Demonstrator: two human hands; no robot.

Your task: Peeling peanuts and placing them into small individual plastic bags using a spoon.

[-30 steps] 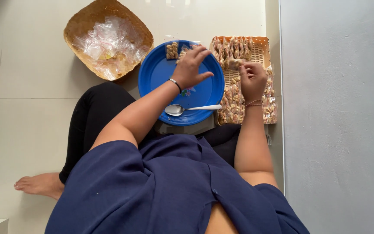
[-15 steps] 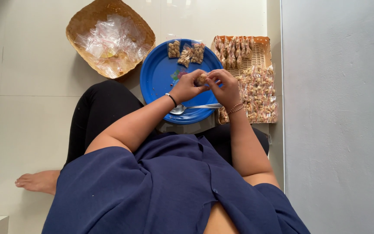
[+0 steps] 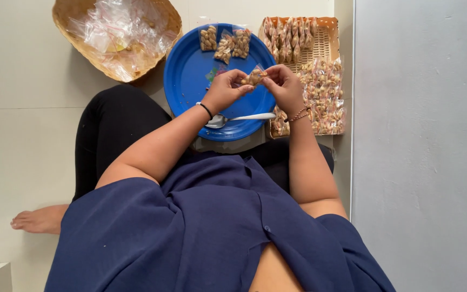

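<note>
the left hand [image 3: 224, 91] and the right hand [image 3: 284, 86] meet over the blue plate [image 3: 190, 81]. both hands are pinched shut on one small clear packet of nuts [image 3: 253, 77]. the fingertips of each hand grip it, one hand on each side, and the packet is held up just above the plate, near its right edge.

the left wrist has a thin black band [image 3: 206, 110]. the right wrist has beaded bracelets [image 3: 298, 114].

a white spoon [image 3: 239, 117] lies on the near part of the plate, just under the hands. three filled packets [image 3: 224, 43] lie side by side at the far edge of the plate.

right of the plate, touching it, is a flat woven tray [image 3: 328, 40]. rows of filled packets sit in its far part, and a heap of more packets [image 3: 322, 94] covers its near part. the right hand is just beside this heap.

left of the plate, on the far side, is a round woven basket [image 3: 66, 21] with a crumpled pile of clear plastic bags [image 3: 117, 30] in it. its edge comes close to the plate.

all of this sits on a pale tiled floor [image 3: 22, 124]. the person sits on the floor in a dark blue top, with black trousers and a bare foot [image 3: 39, 219] out to the left. a grey wall [image 3: 422, 151] runs along the right side, just beside the tray, so it is tight there. the floor on the left is wide and open.
</note>
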